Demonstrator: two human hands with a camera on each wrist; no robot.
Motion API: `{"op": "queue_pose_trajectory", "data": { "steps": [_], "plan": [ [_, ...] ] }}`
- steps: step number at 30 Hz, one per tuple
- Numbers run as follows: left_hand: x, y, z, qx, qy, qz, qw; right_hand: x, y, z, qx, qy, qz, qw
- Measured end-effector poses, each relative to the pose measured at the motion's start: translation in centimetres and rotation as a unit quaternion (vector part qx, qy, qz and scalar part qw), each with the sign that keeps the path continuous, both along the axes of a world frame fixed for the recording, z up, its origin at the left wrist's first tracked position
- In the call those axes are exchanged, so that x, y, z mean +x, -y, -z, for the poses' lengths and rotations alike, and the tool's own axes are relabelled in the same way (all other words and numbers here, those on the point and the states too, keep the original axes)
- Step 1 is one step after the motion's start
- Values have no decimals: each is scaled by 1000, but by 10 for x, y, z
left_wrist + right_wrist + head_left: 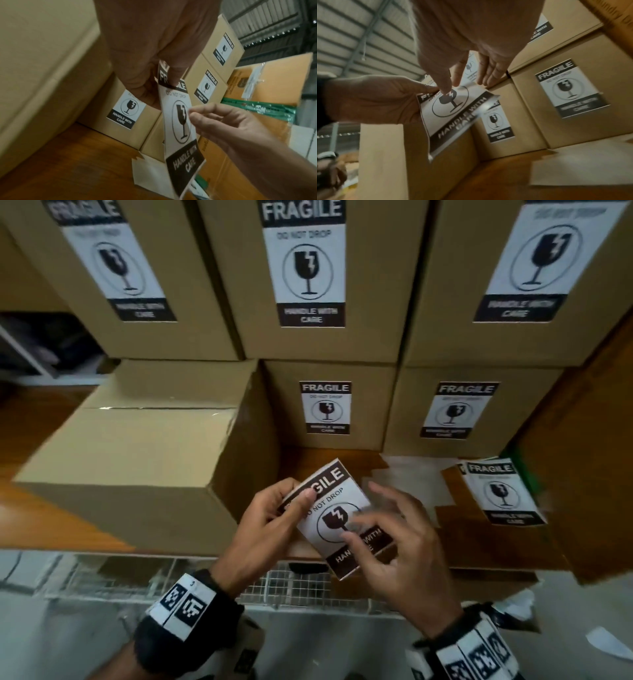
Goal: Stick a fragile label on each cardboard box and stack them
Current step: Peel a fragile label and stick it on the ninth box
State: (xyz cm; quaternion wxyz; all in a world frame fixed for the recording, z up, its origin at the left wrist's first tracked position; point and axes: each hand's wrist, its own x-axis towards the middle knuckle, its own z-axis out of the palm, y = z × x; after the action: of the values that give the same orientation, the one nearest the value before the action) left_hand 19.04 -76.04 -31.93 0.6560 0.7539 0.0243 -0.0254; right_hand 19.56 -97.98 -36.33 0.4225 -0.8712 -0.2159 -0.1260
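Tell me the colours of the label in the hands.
The fragile label is white with dark brown-black bands, white lettering and a black broken-glass symbol; clearest in the head view.

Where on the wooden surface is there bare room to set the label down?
Bare wood lies between the unlabelled box and the loose backing papers, under both hands. Right of that is crowded: the label stack. Labelled boxes wall the back.

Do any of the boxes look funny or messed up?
One does. The big box on the left has no sticker showing, while the stacked boxes beside it all do. Its sticker is in the hands. Torn backing papers lie on the table.
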Motion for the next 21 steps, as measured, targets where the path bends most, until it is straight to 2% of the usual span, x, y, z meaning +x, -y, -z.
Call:
{"op": "queue_pose_trajectory", "data": {
  "steps": [2,5,8,11,13,15,21],
  "plan": [
    [-14,-11,-10,-32,-26,8,999,4,-23,-7,52,-13,-1,999],
    [-31,-37,-20,-18,-3,-24,1000,0,-49,-11,104,-13,-24,994],
    [-50,-68,-26,1,23,-40,999,-9,-71,-18,86,5,-26,996],
    [-68,-92,-32,-26,34,-63,997,-23,-100,-36,12,63,-15,998],
    [-77,-108,-38,-50,34,-52,997,-34,-125,-49,-28,99,-33,994],
    [-85,-126,-43,-68,24,-32,997,-43,-146,-57,-30,109,-46,993],
    [-101,-186,-56,-185,-58,40,980,-59,-197,-63,56,83,-75,992]
  ]
}}
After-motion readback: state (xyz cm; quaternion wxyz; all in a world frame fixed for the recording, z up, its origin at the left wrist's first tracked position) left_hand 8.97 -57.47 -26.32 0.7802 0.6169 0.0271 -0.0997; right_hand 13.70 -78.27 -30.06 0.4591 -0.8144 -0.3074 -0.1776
